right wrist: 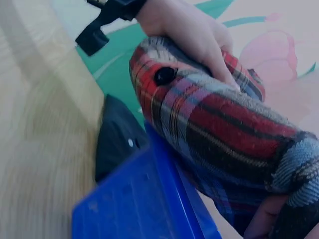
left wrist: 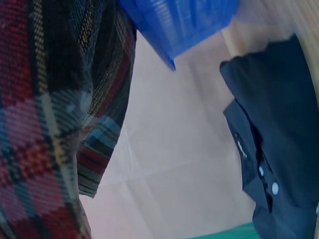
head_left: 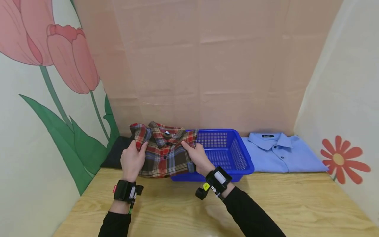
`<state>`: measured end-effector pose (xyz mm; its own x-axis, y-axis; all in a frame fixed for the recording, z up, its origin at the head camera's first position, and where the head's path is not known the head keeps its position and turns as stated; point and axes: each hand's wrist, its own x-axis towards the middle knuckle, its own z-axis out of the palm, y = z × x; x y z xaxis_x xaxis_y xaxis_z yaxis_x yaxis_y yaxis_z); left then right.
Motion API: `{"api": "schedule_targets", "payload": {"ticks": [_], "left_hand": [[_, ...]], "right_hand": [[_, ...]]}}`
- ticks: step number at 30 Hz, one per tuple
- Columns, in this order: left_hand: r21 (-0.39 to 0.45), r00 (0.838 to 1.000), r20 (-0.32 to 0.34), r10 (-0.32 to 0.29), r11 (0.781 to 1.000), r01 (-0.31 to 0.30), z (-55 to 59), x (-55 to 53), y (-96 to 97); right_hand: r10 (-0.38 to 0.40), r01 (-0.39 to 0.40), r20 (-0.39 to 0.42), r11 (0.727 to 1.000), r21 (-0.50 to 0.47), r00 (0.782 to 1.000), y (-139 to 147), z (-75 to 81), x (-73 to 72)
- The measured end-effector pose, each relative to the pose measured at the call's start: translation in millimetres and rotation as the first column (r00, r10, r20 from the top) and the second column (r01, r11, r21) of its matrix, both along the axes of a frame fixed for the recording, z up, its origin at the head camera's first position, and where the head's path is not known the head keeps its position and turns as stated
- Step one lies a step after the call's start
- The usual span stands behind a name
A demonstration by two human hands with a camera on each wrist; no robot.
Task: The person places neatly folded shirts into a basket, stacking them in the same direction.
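A folded red, brown and blue plaid cloth shirt [head_left: 165, 154] is held up over the left part of the blue perforated plastic basket [head_left: 219, 135], collar toward the wall behind the basket, its long axis running sideways. The left hand [head_left: 132, 162] and right hand [head_left: 199, 158] each grip one side. Right of the basket lies a folded light-blue shirt [head_left: 282, 156]; left, a folded black garment [head_left: 113, 153]. Pale wooden surface [head_left: 266, 200] extends before the basket's near edge.
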<state>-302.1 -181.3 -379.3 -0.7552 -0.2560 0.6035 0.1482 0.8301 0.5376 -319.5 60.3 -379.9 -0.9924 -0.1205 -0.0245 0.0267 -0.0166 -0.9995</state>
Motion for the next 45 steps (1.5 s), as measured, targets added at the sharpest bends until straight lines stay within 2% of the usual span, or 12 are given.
{"api": "schedule_targets", "payload": {"ticks": [5, 9, 12, 14, 19, 22, 28, 33, 35, 37, 41, 45], "left_hand": [[0.025, 0.997, 0.010, -0.073, 0.997, 0.073, -0.3, -4.5, 14.5], [0.060, 0.992, 0.033, -0.120, 0.991, 0.118, 0.9, -6.2, 22.9], [0.091, 0.987, 0.029, -0.155, 0.984, 0.152, 3.5, -7.4, 29.1], [0.118, 0.983, 0.027, -0.183, 0.977, 0.179, 4.7, -9.1, 33.1], [0.187, 0.966, 0.056, -0.254, 0.953, 0.240, 5.6, -16.4, 43.6], [0.202, 0.957, 0.083, -0.280, 0.945, 0.258, 4.7, -22.5, 50.0], [0.227, 0.932, 0.126, -0.341, 0.924, 0.307, 1.0, -30.7, 62.5], [0.231, 0.896, 0.170, -0.410, 0.901, 0.368, 0.7, -35.6, 69.6], [0.275, 0.870, 0.198, -0.452, 0.877, 0.394, 2.1, -36.5, 71.7], [0.338, 0.835, 0.230, -0.499, 0.846, 0.412, 3.0, -38.3, 74.2], [0.423, 0.779, 0.283, -0.560, 0.801, 0.423, 2.1, -45.2, 79.9], [0.452, 0.751, 0.311, -0.582, 0.786, 0.422, 1.5, -51.1, 85.9]], "right_hand": [[-0.013, 0.018, -0.061, 0.997, 0.081, 0.998, 20, 0.7, -4.4], [0.054, -0.049, -0.054, 0.994, 0.092, 0.997, 35, 1.0, -7.3], [0.105, -0.102, -0.049, 0.993, 0.063, 0.993, 46, 2.5, -9.3], [0.113, -0.110, -0.054, 0.992, 0.063, 0.992, 53, 4.1, -11.0], [0.101, -0.094, -0.056, 0.989, 0.116, 0.993, 72, 7.0, -15.9], [0.085, -0.073, -0.065, 0.983, 0.170, 0.994, 84, 7.2, -18.1], [0.104, -0.083, -0.082, 0.969, 0.233, 0.991, 106, 3.2, -17.9], [0.091, -0.051, -0.116, 0.950, 0.308, 0.989, 118, 2.4, -20.3], [0.085, -0.035, -0.121, 0.929, 0.369, 0.989, 123, 3.9, -22.6], [0.091, -0.035, -0.114, 0.906, 0.421, 0.989, 129, 5.1, -25.5], [0.125, -0.056, -0.107, 0.867, 0.495, 0.986, 141, 6.3, -32.0], [0.164, -0.082, -0.107, 0.841, 0.534, 0.981, 152, 6.1, -37.0]]}}
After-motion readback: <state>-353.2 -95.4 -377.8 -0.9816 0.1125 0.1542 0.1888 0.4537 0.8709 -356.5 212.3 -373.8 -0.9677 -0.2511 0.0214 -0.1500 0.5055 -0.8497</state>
